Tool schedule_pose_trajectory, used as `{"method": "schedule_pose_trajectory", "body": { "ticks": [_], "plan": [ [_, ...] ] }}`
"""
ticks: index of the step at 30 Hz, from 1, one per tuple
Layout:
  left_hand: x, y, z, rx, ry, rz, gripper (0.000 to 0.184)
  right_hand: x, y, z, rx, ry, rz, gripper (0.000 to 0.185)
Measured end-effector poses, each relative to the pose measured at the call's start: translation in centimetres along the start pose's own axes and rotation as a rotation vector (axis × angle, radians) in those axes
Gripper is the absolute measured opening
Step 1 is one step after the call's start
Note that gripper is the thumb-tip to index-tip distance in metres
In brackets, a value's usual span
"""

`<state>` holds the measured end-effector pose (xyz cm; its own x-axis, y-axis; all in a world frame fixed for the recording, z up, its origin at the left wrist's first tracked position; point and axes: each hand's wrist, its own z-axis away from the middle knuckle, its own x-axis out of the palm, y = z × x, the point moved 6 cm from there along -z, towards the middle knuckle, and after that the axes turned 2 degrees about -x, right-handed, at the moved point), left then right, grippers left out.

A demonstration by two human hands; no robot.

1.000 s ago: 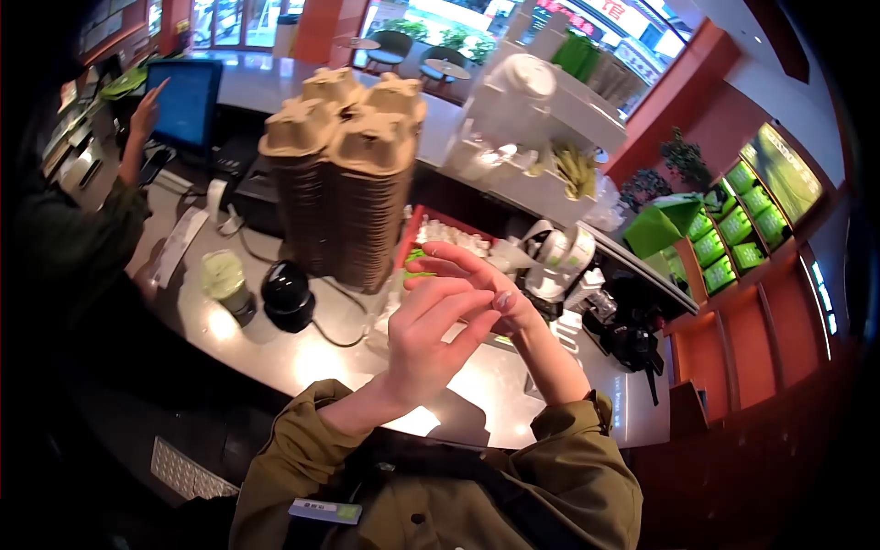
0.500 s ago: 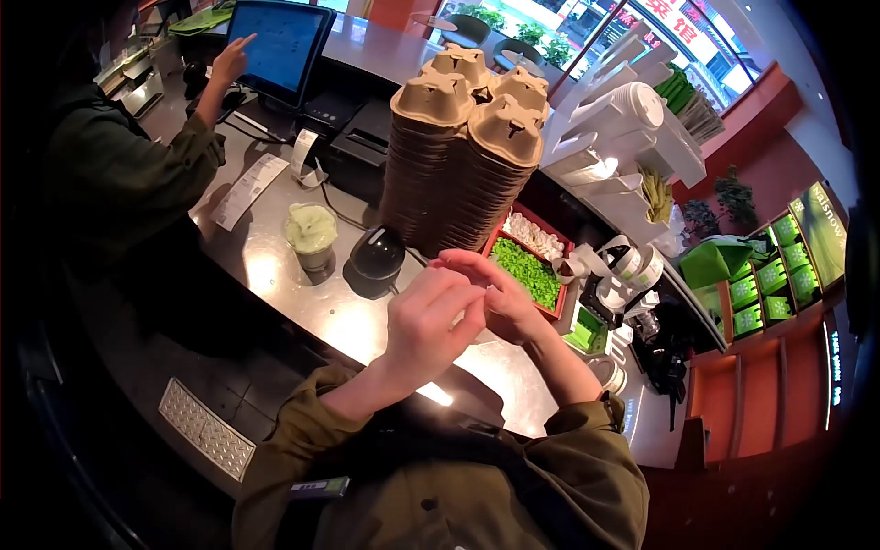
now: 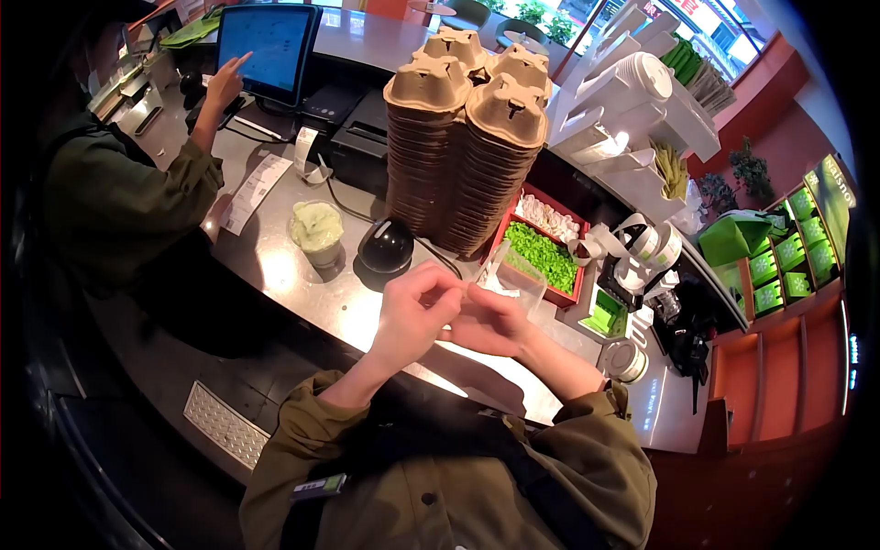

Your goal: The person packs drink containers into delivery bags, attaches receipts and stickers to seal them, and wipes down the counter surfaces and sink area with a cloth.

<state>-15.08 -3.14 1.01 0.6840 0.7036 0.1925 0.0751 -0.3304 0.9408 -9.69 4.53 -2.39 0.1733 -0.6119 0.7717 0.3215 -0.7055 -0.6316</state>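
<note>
Clear tub (image 3: 529, 290) on the counter, around 2 o'clock from where the left hand (image 3: 409, 316) meets the right hand (image 3: 493, 321), both with fingers kinda bent in narrow, can't tell if they're holding anything, black dome (image 3: 385, 246) near 11, cup (image 3: 316, 234) at 10, tray stack (image 3: 431, 156) up at 12

Counter (image 3: 272, 234): grey, glossy, spanning the centre of the frame; strong light reflections (image 3: 277, 268) on its surface. Floor (image 3: 165, 380), lower left: dark, with patterned metal plate (image 3: 225, 426). Window (image 3: 741, 48), upper right: bright. Wall (image 3: 756, 92) beside it: red. Shelving (image 3: 779, 376), lower right: open, orange-red.
</note>
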Motion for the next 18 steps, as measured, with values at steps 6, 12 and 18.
{"method": "schedule_pose_trajectory", "body": {
  "ticks": [6, 12, 18],
  "plan": [
    [-0.6, -1.9, 0.2, -0.085, 0.032, -0.005, 0.004, -0.9, 1.2, -0.3, 0.02, -0.033, -0.068, 0.055],
    [-1.4, -2.4, 0.2, -0.16, 0.035, 0.0, 0.006, -0.8, 1.7, -0.9, 0.001, -0.001, -0.063, 0.056],
    [-2.4, -2.2, 0.4, -0.09, 0.015, -0.026, 0.01, -1.5, 2.1, -2.1, -0.02, -0.035, -0.115, 0.044]
  ]
}}
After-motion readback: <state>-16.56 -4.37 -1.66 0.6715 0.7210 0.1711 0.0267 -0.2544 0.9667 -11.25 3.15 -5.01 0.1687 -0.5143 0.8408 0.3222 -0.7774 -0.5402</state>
